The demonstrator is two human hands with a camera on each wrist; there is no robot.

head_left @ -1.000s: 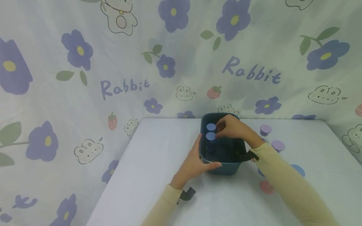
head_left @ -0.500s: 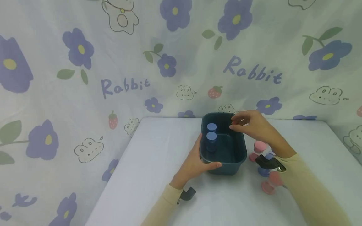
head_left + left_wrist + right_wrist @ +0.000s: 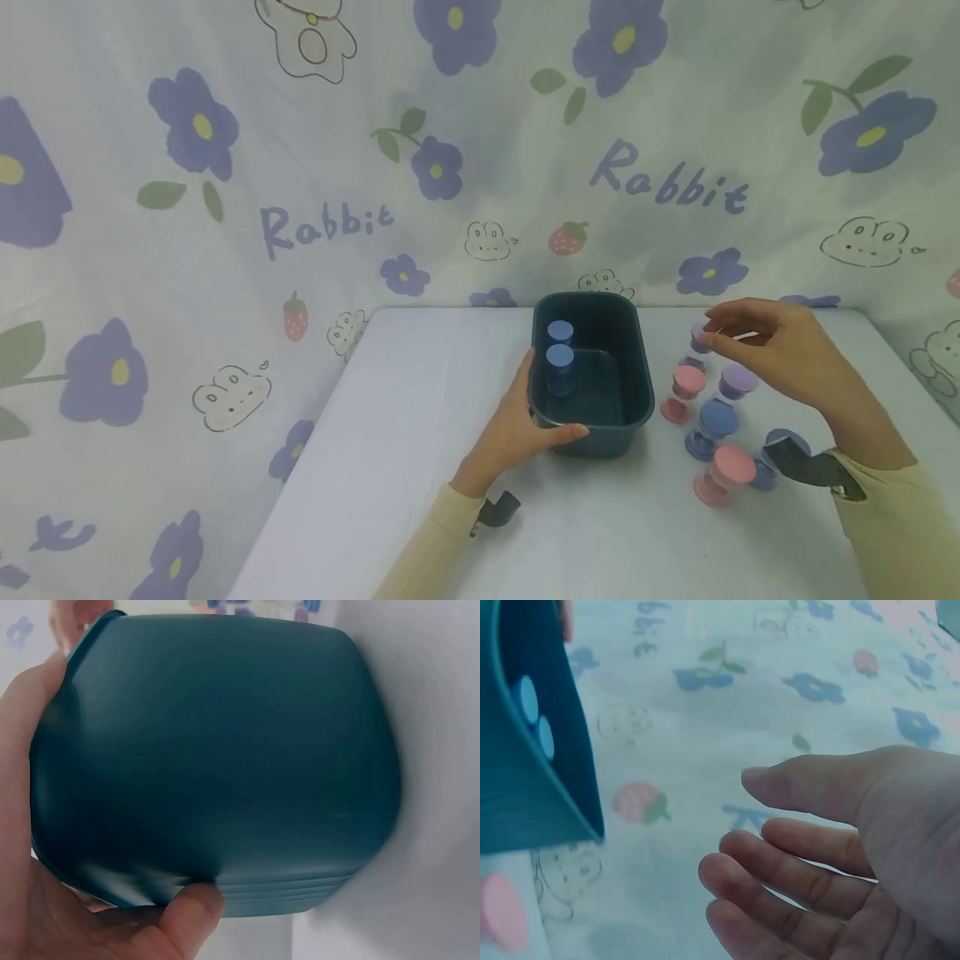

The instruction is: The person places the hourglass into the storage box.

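The fingers (image 3: 780, 866) of the right hand (image 3: 783, 346) were parted in a loose curve, the thumb set apart from them, with nothing held. On the white tabletop (image 3: 420, 392) stood a dark teal bin (image 3: 600, 442), gripped at its near left corner by the left hand (image 3: 517, 429). Inside, two blue pieces (image 3: 559, 357) stood along the left wall. To the bin's right lay a loose group: a front pink piece (image 3: 733, 467), a blue piece (image 3: 717, 418), a rear pink piece (image 3: 688, 382), a purple piece (image 3: 738, 381) and, farthest back, a second purple piece (image 3: 697, 338) at the right thumb's tip; contact there could not be told. The step in hand seemed to be grasping that farthest piece; the next move apparently called for pinching its disc-shaped top, clear of its neighbours, while the left hand steadied the bin.
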